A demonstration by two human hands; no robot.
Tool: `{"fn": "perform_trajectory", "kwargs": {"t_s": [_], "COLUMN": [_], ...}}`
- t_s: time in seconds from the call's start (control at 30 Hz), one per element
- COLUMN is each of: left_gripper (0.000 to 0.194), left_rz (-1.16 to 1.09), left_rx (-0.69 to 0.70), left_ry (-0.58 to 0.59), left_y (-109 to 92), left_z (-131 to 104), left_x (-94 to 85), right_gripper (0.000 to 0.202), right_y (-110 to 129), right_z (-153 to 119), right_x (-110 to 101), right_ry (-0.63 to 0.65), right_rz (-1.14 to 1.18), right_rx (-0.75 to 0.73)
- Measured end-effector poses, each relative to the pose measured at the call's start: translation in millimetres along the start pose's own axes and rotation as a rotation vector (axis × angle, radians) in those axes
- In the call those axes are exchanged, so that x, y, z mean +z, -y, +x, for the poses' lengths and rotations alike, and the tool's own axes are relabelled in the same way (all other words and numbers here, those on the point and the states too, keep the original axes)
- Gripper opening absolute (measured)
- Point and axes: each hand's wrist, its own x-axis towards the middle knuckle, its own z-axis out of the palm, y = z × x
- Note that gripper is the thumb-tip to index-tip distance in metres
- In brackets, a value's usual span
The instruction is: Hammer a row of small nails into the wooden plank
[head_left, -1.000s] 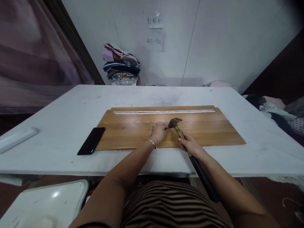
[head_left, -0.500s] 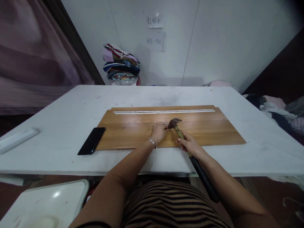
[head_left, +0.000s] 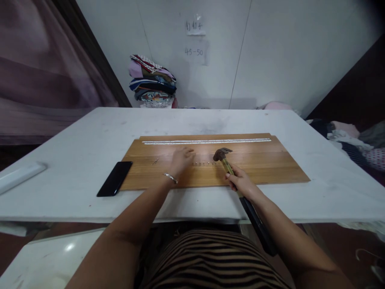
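My right hand (head_left: 240, 181) is wrapped round the upper handle of a claw hammer (head_left: 223, 154), whose head hangs over the wooden board (head_left: 267, 160). A row of several small nails (head_left: 203, 163) stands in the board just left of the hammer head. My left hand (head_left: 181, 159), slightly blurred, is above the board left of that row, its fingers apart and nothing visible in them. Farther left, a few loose nails (head_left: 155, 161) lie on the wood. Two white marked strips (head_left: 207, 141) run along the board's far side.
A black phone (head_left: 114, 179) overlaps the board's left end. The board lies on a white table (head_left: 75, 160), with a white elongated object (head_left: 22, 176) at its left edge. Folded clothes (head_left: 153, 82) are stacked by the wall. A white stool (head_left: 57, 257) stands below at left.
My left hand has moved left, away from the hammer head, and its fingers have opened. The row of nails it covered now shows. My right hand and the hammer have barely moved.
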Motion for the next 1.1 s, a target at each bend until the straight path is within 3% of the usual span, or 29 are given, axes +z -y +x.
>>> {"fn": "perform_trajectory", "kwargs": {"t_s": [0.1, 0.23, 0.5, 1.1], "left_gripper": [0.03, 0.027, 0.025, 0.026], "left_rz": [0.068, 0.263, 0.333, 0.305], "left_rx": [-0.099, -0.144, -0.162, -0.169], "left_ry": [-0.056, 0.015, 0.022, 0.016], "left_y": [31.4, 53.0, 50.7, 48.3], "left_z": [-1.2, -13.4, -24.8, -26.6], "left_x": [-16.1, -20.8, -11.9, -13.1], "right_gripper": [0.071, 0.064, 0.056, 0.064], "right_y": [3.3, 6.6, 4.1, 8.2], "right_z": [0.2, 1.8, 1.1, -1.4], "right_x": [1.5, 2.9, 6.5, 11.0], "right_ry": [-0.006, 0.001, 0.007, -0.011], "right_rz": [0.007, -0.015, -0.054, -0.054], "right_rx": [0.006, -0.022, -0.016, 0.029]}}
